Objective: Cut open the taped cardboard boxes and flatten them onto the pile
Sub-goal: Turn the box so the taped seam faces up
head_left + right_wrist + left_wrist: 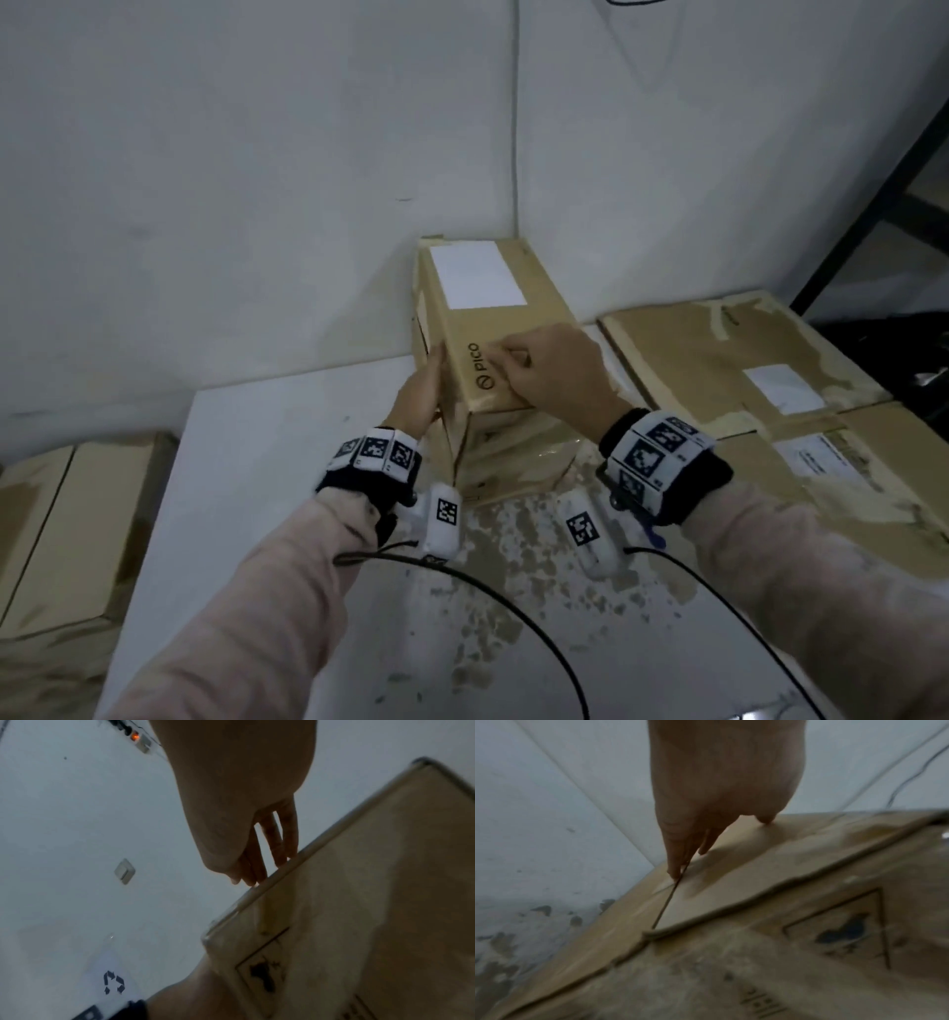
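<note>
Resting on the top face of the cardboard box (pixel 493 329), the right hand (pixel 552 372) lies knuckles up with its fingers curled loosely against the board beside the printed PICO mark; from the right wrist view the fingers (pixel 272 850) run fairly straight down to the top edge of the box and touch it, holding nothing. The left hand (pixel 418 398) is flat against the box's left side, fingers extended and pressed close together, and in the left wrist view its fingertips (pixel 677 870) sit on the seam where two flaps meet, a thin dark slit running away from them. The box stands on a white table (pixel 267 462) pushed into the corner of the room, its far end close to the wall (pixel 257 180), with a blank white label (pixel 477 277) on its upper face and glossy tape across the near end. Whether anything is inside it cannot be told, since its flaps are shut. Just to the right, on the same level, lie flattened boxes (pixel 744 360) with torn tape strips and a white label, and another labelled carton (pixel 847 462) sits nearer. Down to the left, below the table edge, a further closed carton (pixel 67 524) stands by the wall. The table's white surface near the person is badly chipped, brown showing through. Both wrists carry black bands with square black-and-white markers (pixel 647 452), and dark cables trail from them across the table.
</note>
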The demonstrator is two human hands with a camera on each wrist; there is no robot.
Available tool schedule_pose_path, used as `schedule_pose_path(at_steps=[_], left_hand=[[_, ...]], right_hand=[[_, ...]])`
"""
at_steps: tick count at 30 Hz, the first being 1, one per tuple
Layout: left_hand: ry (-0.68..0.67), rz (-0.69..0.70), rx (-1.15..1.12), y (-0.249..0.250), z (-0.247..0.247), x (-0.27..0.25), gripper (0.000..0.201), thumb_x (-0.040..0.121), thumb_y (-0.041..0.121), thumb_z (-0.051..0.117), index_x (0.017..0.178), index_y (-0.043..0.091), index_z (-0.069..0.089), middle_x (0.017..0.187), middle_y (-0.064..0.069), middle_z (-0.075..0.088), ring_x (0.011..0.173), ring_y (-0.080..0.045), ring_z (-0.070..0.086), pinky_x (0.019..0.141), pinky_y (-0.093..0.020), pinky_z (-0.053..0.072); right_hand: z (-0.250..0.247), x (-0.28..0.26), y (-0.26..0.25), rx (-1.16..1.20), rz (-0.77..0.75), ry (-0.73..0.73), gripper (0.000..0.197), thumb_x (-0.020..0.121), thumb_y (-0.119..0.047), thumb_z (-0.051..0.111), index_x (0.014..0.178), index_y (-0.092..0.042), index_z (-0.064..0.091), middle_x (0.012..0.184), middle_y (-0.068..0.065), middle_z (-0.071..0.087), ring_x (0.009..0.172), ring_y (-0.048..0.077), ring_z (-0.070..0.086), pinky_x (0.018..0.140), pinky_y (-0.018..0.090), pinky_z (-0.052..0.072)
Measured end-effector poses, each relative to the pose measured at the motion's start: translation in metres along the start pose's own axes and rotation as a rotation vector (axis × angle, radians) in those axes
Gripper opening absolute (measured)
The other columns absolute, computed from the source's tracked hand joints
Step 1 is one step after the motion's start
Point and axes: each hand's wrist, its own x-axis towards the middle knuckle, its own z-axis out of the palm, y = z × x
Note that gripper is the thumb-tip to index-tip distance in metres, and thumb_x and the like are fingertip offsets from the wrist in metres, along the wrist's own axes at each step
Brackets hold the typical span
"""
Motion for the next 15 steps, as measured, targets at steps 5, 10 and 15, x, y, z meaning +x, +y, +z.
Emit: schedule_pose_path(at_steps=[5, 10, 15], left_hand=[[-0.124, 0.006, -0.154, 0.001, -0.01, -0.019, 0.038, 0.095, 0.048, 0.044, 0.118, 0.02, 0.056, 0.102, 0.002, 0.067, 0.083, -0.007, 0.066, 0.065, -0.018, 0.053], [-0.108, -0.022, -0.225, -0.003, -0.007, -0.022, 0.051, 0.089, 0.035, 0.062, 0.13, 0.006, 0.054, 0.111, -0.009, 0.069, 0.098, -0.022, 0.067, 0.085, -0.032, 0.053], [-0.118, -0.06, -0.415, -0.016, -0.005, -0.037, 0.027, 0.097, 0.026, 0.048, 0.109, 0.006, 0.061, 0.088, -0.006, 0.073, 0.073, -0.016, 0.07, 0.062, -0.025, 0.056]], right_hand=[[0.005, 0.004, 0.033, -0.02, 0.301, -0.124, 0.081, 0.076, -0.063, 0.064, 0.141, -0.02, 0.04, 0.149, 0.01, 0.035, 0.136, 0.031, 0.028, 0.108, 0.048, 0.032], [-0.004, 0.003, 0.058, 0.482, 0.518, -0.327, 0.077, 0.075, -0.058, 0.069, 0.132, -0.01, 0.051, 0.127, 0.008, 0.057, 0.109, 0.024, 0.057, 0.088, 0.034, 0.048], [-0.023, 0.002, 0.065, 0.545, 0.314, -0.056, 0.044, 0.08, -0.049, 0.069, 0.077, -0.005, 0.073, 0.065, 0.005, 0.07, 0.056, 0.019, 0.068, 0.057, 0.03, 0.054]])
